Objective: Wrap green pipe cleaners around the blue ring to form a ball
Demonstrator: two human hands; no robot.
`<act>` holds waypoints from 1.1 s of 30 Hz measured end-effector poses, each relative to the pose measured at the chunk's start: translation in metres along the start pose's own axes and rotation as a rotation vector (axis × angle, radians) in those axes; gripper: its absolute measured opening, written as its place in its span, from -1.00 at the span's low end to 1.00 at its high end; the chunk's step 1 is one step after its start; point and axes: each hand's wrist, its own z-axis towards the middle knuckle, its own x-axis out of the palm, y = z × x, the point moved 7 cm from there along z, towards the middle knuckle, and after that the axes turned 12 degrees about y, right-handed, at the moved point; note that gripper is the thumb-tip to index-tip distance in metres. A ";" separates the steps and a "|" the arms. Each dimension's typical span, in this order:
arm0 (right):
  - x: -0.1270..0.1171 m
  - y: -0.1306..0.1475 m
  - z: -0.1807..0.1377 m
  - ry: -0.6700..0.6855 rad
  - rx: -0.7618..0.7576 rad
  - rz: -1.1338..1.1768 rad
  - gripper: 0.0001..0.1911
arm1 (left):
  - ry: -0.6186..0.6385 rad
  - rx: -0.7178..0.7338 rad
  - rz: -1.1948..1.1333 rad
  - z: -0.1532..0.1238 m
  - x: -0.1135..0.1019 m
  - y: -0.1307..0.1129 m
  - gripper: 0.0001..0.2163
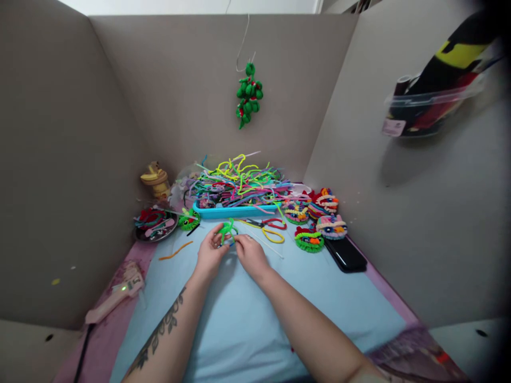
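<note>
Over the middle of the blue cloth, my left hand is closed around one side of a small green pipe-cleaner shape. Thumb and fingers of my right hand pinch its lower right edge. The green piece has loops and an open middle; a bit of blue shows at its underside. Just beyond my hands lie scissors with red and yellow handles, their blades pointing left. A thin white stick rests to the right of my right hand.
A blue tray heaped with colourful pipe cleaners stands at the back. Finished-looking pipe-cleaner figures and a black phone sit on the right. At left are a glue gun, a round dish and an orange pipe cleaner.
</note>
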 end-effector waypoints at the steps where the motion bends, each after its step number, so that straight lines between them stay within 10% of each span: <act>1: -0.001 0.000 0.000 -0.008 -0.001 0.006 -0.72 | 0.003 0.001 0.001 0.000 0.000 0.000 -0.36; 11: -0.015 0.000 -0.005 -0.181 0.030 0.185 -0.87 | 0.060 0.035 -0.039 -0.003 0.010 -0.005 -0.49; 27: 0.000 0.022 -0.007 -0.095 -0.053 -0.241 -0.80 | -0.145 0.095 0.093 -0.007 0.002 -0.001 -0.57; 33: -0.015 0.017 -0.006 -0.158 -0.047 0.032 -0.85 | -0.142 0.069 -0.029 -0.006 -0.003 -0.003 -0.57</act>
